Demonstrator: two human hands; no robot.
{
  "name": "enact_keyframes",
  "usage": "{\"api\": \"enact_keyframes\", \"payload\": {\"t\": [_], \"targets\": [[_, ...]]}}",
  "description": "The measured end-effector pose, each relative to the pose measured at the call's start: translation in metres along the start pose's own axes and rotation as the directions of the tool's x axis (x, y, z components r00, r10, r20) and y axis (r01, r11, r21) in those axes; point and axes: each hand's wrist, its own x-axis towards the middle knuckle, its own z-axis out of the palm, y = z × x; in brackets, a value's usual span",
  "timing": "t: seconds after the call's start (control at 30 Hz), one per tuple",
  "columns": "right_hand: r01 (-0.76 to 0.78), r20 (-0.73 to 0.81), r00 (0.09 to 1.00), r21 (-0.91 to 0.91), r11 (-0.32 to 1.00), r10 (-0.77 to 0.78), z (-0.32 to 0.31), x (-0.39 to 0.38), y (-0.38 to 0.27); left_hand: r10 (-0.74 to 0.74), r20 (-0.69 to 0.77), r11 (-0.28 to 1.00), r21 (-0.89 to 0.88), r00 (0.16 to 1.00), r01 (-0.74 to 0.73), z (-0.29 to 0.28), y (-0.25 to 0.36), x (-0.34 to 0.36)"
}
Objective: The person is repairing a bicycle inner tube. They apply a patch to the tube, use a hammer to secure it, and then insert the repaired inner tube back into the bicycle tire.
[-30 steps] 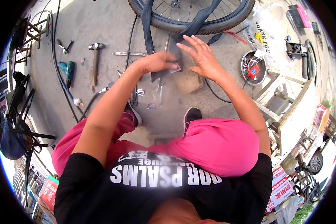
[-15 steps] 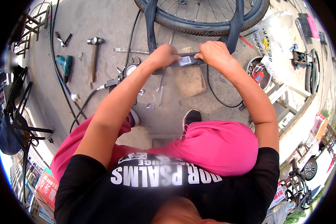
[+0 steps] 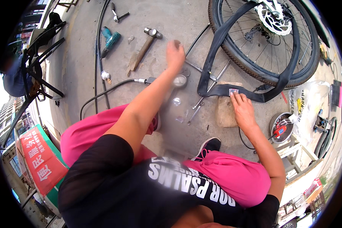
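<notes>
A black inner tube (image 3: 220, 90) lies across a tan block (image 3: 226, 114), with a small shiny patch (image 3: 233, 91) on its surface. My right hand (image 3: 243, 110) rests on the tube with stretched fingers, their tips at the patch. Out to the left, my left hand (image 3: 174, 57) is off the tube, just right of a hammer (image 3: 152, 33) on the ground and apart from it. Its fingers are partly hidden and blurred. Beyond the block lies a bicycle wheel (image 3: 226, 47) with a knobbly tyre, and the tube loops over it.
A teal power tool (image 3: 110, 41) and a ratchet (image 3: 119, 16) lie far left. An air hose (image 3: 106, 92) with a gauge (image 3: 179, 81) runs near my left forearm. Wrenches (image 3: 195, 110) lie left of the block. At right stand a bowl of small parts (image 3: 273, 127) and a plastic bag (image 3: 311, 110).
My left hand has let go of the tube and moved left toward the hammer. The tube, held up between both hands before, now lies on the block under my right fingers. The view has turned.
</notes>
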Motion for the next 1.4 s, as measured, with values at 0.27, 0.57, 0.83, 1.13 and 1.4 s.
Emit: {"api": "enact_keyframes", "payload": {"t": [0.27,0.57,0.83,1.13,1.4], "targets": [[0.024,0.051,0.998,-0.043,0.999,-0.022,-0.003,0.001,0.003,-0.432,0.216,0.555,0.829,0.876,0.069,-0.094,-0.136,0.104],[-0.037,-0.016,0.999,0.021,0.999,0.037,-0.01,-0.001,-0.005,-0.322,0.942,0.482,0.079,0.093,0.873,-0.126,-0.034,0.119],[-0.145,-0.208,0.924,0.585,0.798,0.321,-0.01,-0.023,-0.005,0.072,0.986,0.502,0.093,-0.149,0.86,-0.077,0.144,-0.044],[0.492,0.174,0.727,0.543,-0.681,0.664,-0.03,-0.085,-0.025,0.427,0.772,0.893,-0.277,0.472,-0.354,-0.025,0.224,-0.219],[0.419,-0.108,0.887,-0.225,-0.88,0.449,-0.018,-0.146,0.027,0.444,0.6,0.892,-0.367,0.666,-0.264,-0.006,0.18,-0.16]]}}
